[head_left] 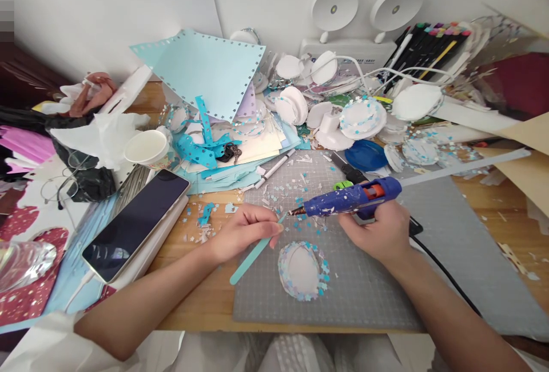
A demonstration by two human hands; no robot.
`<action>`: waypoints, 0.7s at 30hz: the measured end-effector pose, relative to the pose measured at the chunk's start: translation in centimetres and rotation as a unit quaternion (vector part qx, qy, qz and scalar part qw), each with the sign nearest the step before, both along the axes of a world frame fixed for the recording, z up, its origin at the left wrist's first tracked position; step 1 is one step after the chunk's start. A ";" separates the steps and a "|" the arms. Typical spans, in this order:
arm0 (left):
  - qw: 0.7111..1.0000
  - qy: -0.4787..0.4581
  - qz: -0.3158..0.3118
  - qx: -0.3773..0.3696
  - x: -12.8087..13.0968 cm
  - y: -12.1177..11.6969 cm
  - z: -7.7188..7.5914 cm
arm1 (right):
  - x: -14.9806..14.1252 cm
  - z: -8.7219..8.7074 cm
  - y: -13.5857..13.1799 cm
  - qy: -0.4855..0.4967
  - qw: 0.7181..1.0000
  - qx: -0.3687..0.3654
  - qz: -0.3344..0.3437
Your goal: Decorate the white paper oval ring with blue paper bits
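My right hand (381, 232) is wrapped around the handle of a blue hot glue gun (334, 199), a long white glue stick (467, 167) jutting from its rear. The gun's nozzle points left, close to my left fingertips. Between thumb and fingers, my left hand (253, 229) pinches a light teal paper strip (251, 260), whose upper end lies by the nozzle. Whether nozzle and strip touch, I cannot tell. Just below, a white oval disc (302, 270) ringed with blue and lilac paper stars lies flat on the grey cutting mat (364, 297).
Several white discs, some star-trimmed (363, 118), crowd the back beside a blue lid (365, 155). At left are a phone (137, 224), a paper cup (147, 149) and a clear cup (28, 258). A black cord (446, 274) trails right. Teal punched paper (201, 71) leans at the back.
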State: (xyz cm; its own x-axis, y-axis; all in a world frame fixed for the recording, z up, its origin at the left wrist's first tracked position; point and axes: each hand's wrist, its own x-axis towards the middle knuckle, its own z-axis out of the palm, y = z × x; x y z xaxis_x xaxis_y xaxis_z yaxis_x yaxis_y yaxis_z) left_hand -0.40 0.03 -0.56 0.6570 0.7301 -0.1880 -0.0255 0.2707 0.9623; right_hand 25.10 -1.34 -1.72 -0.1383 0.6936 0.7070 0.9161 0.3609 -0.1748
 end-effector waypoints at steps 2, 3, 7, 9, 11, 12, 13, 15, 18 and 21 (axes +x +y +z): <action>1.000 0.001 0.001 0.001 0.0 0.0 0.1 | 0.0 0.0 0.0 -0.005 1.000 0.008 -0.009; 1.000 0.002 0.002 0.001 0.1 0.0 0.1 | 0.0 0.0 0.0 -0.007 1.000 0.014 -0.013; 1.000 0.005 0.003 0.001 0.1 0.0 0.3 | 0.0 0.2 0.1 -0.005 0.999 0.036 -0.032; 1.000 0.004 0.004 0.000 0.1 0.0 0.3 | 0.0 0.3 0.1 0.010 0.998 0.046 -0.050; 1.000 0.001 0.005 -0.002 0.1 0.0 0.2 | 0.1 0.3 0.2 0.034 0.995 0.051 -0.077; 1.000 0.000 0.004 -0.003 0.1 0.0 0.1 | 0.2 0.3 0.3 0.052 0.993 0.051 -0.092; 1.000 0.002 0.005 -0.005 0.1 -0.1 0.0 | 0.5 0.3 0.4 0.076 0.991 0.050 -0.103; 1.000 0.009 0.007 -0.009 0.0 -0.1 -0.1 | 1.2 0.3 0.7 0.134 0.983 0.056 -0.115; 1.000 0.019 0.010 -0.015 0.0 -0.2 -0.3 | 3.4 0.4 0.9 0.187 0.969 0.090 -0.135; 1.000 0.020 0.014 -0.012 0.1 -0.3 -0.3 | 6.5 0.3 0.2 0.176 0.958 0.115 -0.193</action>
